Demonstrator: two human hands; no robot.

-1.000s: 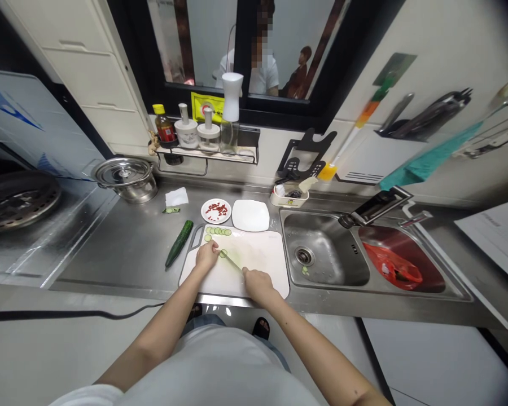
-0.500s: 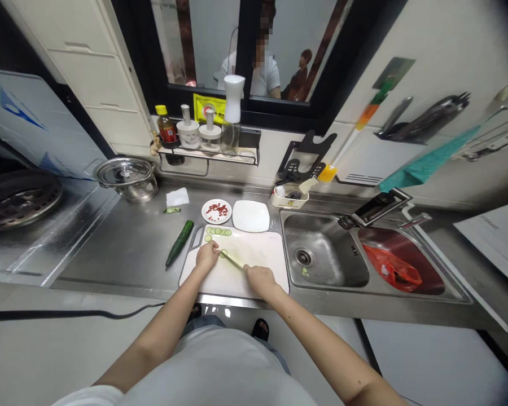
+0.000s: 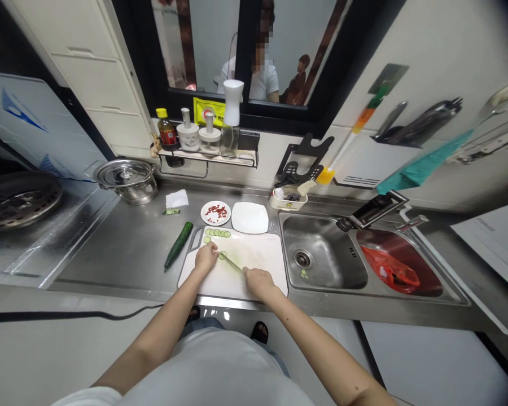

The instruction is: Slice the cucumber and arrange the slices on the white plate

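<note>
My right hand (image 3: 259,282) is wrapped round the handle of a knife (image 3: 234,265), whose blade points up and left over the white cutting board (image 3: 258,248). A cucumber slice (image 3: 223,255) lies at the blade's tip. My left hand (image 3: 206,257) is closed beside that slice, fingertips pinched together; whatever they hold is too small to make out. Farther back on the board is a row of cucumber slices (image 3: 217,233), with a single slice (image 3: 207,239) in front of it. A whole cucumber (image 3: 178,246) rests on the counter left of the board.
Behind the board stand a plate of chopped red pieces (image 3: 215,213) and a white plate (image 3: 249,217). To the right is a double sink (image 3: 325,270) with a red bag (image 3: 392,270). A lidded pot (image 3: 127,180) and a white tissue (image 3: 176,198) are at the left. Above hangs a condiment rack (image 3: 207,157).
The knife blade has turned slightly, showing more of its flat side. Both hands stay in nearly the same places; the whole view has shifted a little.
</note>
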